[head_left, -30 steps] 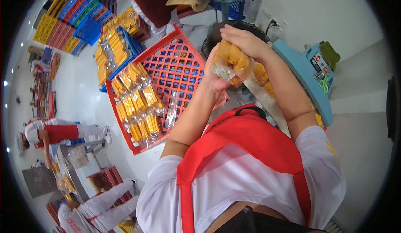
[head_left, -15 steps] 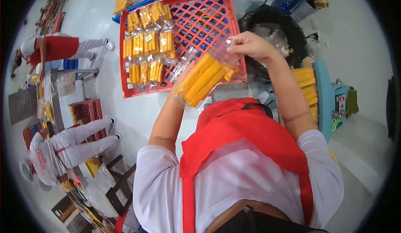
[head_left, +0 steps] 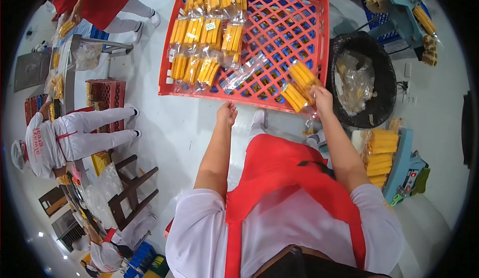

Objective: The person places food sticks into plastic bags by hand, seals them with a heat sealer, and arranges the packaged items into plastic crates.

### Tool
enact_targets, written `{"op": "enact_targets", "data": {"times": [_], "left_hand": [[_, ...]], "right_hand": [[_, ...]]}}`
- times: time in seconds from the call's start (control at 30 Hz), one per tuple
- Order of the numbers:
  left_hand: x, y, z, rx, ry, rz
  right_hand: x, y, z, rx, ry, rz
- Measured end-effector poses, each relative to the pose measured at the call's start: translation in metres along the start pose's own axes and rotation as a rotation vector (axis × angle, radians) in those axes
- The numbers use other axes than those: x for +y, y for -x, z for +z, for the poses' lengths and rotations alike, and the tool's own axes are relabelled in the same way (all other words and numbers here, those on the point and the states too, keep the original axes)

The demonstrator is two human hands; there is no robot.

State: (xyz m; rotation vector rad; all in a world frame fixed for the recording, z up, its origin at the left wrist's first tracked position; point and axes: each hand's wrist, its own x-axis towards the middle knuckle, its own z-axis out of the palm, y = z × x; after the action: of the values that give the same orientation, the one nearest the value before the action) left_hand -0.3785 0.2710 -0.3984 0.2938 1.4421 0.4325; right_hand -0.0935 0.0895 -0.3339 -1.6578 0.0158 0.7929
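Note:
At the right front corner of the red crate [head_left: 170,43], my right hand [head_left: 322,98] is closed on the edge of a clear bag of yellow sticks [head_left: 296,97]. Another bag of yellow sticks [head_left: 302,73] lies against it, over the crate's lattice. My left hand [head_left: 227,113] is just outside the crate's front edge, fingers curled together, with nothing visible in them. Several bagged packs of yellow sticks [head_left: 193,31] lie in rows in the left part of the crate. A flat clear bag [head_left: 243,74] rests in its middle.
A black-lined bin [head_left: 369,113] stands right of the crate. Beyond it is a teal machine [head_left: 397,176] with stacked yellow packs [head_left: 381,151] beside it. Co-workers [head_left: 75,133] stand at tables on the left. A dark wooden stool [head_left: 130,183] is nearby.
The bag moved from between my hands to the crate's right front corner, held by my right hand. My left hand let go and dropped back. The view shifted, bringing the bin fully into sight.

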Motion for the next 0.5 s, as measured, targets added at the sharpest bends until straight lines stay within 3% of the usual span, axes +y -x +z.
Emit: {"op": "enact_targets", "data": {"times": [0.13, 0.3, 0.4, 0.43, 0.47, 0.5], "left_hand": [[0.028, -0.049, 0.041, -0.070, -0.040, 0.042], [0.060, -0.091, 0.100, -0.174, 0.011, 0.124], [0.072, -0.106, 0.125, 0.086, 0.126, 0.153], [0.074, -0.107, 0.134, 0.020, 0.246, 0.376], [0.076, -0.106, 0.135, 0.018, 0.245, 0.375], [0.091, -0.081, 0.142, 0.050, 0.019, 0.559]], "right_hand": [[0.029, -0.016, -0.017, -0.032, -0.058, 0.033], [0.025, -0.009, -0.003, 0.073, 0.172, 0.084], [0.016, -0.004, 0.007, 0.137, 0.243, 0.029], [0.017, -0.008, 0.002, 0.145, 0.244, 0.025], [0.022, -0.010, -0.002, 0.122, 0.218, 0.079], [0.023, -0.012, -0.006, 0.094, 0.189, 0.133]]}}
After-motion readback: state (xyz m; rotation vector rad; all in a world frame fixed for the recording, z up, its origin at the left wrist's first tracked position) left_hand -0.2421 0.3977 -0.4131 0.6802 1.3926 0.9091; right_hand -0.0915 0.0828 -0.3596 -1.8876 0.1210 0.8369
